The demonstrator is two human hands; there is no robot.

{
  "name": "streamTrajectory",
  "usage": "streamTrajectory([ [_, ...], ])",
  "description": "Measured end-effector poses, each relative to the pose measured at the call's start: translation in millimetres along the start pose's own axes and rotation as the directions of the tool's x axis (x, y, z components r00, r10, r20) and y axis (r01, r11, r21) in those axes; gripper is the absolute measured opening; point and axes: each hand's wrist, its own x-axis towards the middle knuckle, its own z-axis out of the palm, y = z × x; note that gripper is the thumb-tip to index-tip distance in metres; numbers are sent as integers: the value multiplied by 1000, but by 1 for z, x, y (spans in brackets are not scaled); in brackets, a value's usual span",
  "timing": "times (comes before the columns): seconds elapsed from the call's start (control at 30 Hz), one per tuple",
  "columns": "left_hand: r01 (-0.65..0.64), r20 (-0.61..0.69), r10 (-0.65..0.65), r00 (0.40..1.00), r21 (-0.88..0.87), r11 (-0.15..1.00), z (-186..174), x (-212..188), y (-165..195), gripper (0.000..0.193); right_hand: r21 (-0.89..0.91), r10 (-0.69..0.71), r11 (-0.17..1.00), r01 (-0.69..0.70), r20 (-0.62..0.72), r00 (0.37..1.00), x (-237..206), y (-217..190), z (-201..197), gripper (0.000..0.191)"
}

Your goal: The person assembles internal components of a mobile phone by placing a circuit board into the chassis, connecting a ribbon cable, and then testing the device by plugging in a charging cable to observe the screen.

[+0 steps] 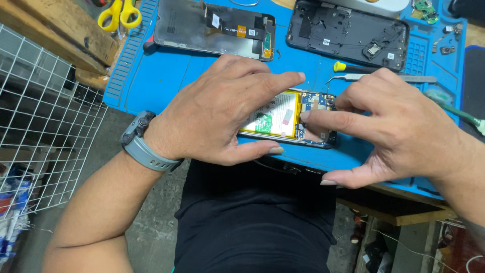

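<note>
An opened phone (298, 119) lies near the front edge of a blue work mat (166, 76), its yellow-edged battery and blue circuit board showing. My left hand (222, 111) covers the phone's left half and grips it between thumb and fingers. My right hand (399, 126) hovers at the phone's right end, its index fingertip pressing on the circuit board next to the battery; the other fingers are spread and hold nothing.
Farther back on the mat lie a detached screen panel (212, 28) with a flex cable, a black phone back frame (348, 33), metal tweezers (384, 77) and a yellow-handled tool (341, 66). Yellow scissors (120, 14) rest at the back left. A white wire rack (45, 116) stands to the left.
</note>
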Motion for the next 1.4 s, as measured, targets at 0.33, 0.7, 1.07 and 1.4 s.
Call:
streamTrajectory([
  [0.33,7,-32,-7,999,-4,1000,6,-4,-2,81,-54,26,998,-24,32,999,0,-1,1,81],
  [0.7,-37,-124,38,992,13,999,11,-9,-1,77,-119,89,989,-83,50,995,5,-11,12,95],
  [1.07,-6,-73,5,997,-14,1000,13,-4,-2,79,-236,-26,971,21,-21,999,-7,-10,9,93],
  [1.4,79,-67,-79,995,7,997,15,-8,0,72,-138,27,990,-34,-52,998,3,-10,14,90],
])
